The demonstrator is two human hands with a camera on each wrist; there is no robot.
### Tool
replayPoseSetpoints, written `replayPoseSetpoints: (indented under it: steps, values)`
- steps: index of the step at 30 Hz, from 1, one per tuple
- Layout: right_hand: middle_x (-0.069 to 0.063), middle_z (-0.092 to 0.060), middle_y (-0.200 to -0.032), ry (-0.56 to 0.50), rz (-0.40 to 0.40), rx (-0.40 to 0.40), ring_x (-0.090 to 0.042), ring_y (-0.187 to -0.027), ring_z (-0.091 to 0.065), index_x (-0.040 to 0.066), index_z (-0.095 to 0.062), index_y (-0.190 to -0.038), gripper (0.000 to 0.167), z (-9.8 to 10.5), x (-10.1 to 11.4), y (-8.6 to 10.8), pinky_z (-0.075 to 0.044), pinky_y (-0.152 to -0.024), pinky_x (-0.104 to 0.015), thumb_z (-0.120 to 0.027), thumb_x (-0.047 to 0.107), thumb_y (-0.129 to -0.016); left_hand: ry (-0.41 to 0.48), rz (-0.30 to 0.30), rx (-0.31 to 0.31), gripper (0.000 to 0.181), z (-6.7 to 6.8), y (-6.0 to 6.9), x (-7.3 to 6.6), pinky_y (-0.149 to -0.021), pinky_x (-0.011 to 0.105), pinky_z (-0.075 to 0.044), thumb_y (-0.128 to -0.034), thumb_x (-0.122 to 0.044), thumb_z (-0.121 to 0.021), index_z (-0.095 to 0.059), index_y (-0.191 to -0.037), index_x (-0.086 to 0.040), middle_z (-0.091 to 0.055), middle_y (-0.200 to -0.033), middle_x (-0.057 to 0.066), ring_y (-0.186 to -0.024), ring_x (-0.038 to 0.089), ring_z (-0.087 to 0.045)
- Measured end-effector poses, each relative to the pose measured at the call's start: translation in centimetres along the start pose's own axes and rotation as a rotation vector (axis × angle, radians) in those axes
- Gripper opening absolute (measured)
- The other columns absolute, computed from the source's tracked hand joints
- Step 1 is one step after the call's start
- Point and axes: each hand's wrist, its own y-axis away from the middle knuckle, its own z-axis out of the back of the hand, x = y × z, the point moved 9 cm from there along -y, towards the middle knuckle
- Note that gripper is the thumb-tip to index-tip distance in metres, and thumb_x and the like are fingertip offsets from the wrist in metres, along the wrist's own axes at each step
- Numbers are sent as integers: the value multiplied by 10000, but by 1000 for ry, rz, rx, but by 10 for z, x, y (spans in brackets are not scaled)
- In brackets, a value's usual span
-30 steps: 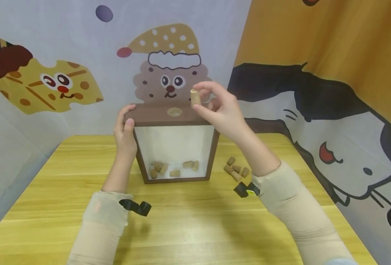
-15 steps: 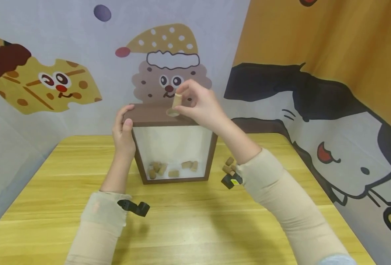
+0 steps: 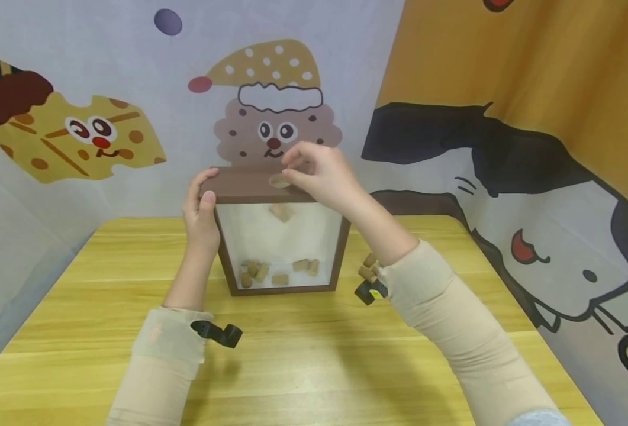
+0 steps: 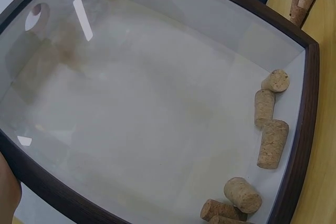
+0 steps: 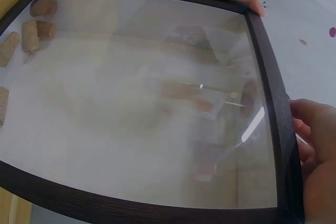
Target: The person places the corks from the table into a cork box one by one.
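A dark wooden box point(image 3: 239, 188) with a clear front stands upright on the table, a round hole point(image 3: 279, 182) in its top. My left hand point(image 3: 202, 219) grips the upper left corner, thumb on the front edge. Just inside, below the hole, a blurred cork point(image 3: 280, 212) is in mid-air. My right hand point(image 3: 328, 176) is over the top beside the hole, thumb and forefinger apart, holding nothing. Several corks point(image 3: 280, 278) lie on the box floor; the left wrist view shows a tapered cork point(image 4: 273, 144) among them.
Loose corks point(image 3: 367, 273) lie on the wooden table point(image 3: 292, 355) to the right of the box, partly hidden by the right wrist's camera point(image 3: 368, 292). Behind the table hangs a cartoon-printed cloth point(image 3: 159, 77).
My right hand moved left with a cork to the hole and let it go. The cork has dropped through into the box. The left hand has stayed on the corner.
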Motion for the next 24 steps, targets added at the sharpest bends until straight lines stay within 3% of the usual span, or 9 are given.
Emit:
replayPoseSetpoints:
  steps: [9, 13, 19, 24]
  values:
    - [53, -650, -945, -66, 37, -81, -156, -642, -521, 96, -661, -1062, 179, 16, -1, 24, -432, -575, -299, -672, 177, -903, -17, 7, 7, 811, 1, -1, 4, -1066, 437, -170, -803, -681, -563, -561, -1250, -3, -510, -1349, 58, -1323, 229, -338]
    - [30, -625, -857, -104, 65, -144, -157, -633, -493, 101, -666, -1047, 174, 27, 0, 46, -403, -556, -283, -688, 176, -892, -20, 14, 4, 819, 1, -2, 3, -1068, 433, -168, -792, -692, -565, -567, -1247, -11, -509, -1349, 65, -1321, 230, -341]
    - [18, -668, -862, -126, 197, -240, -142, -610, -516, 54, -669, -993, 152, 39, 0, 84, -398, -520, -246, -715, 46, -847, -20, 14, 7, 822, 1, -2, 3, -1067, 427, -167, -792, -693, -562, -562, -1253, -13, -507, -1354, 63, -1321, 224, -341]
    - [3, -659, -845, -120, 166, -253, -136, -622, -513, 31, -666, -996, 191, 41, -25, 113, -412, -564, -231, -719, -24, -821, -29, 10, 9, 819, 1, -1, 3, -1066, 438, -170, -799, -691, -555, -558, -1252, -8, -503, -1358, 64, -1323, 227, -337]
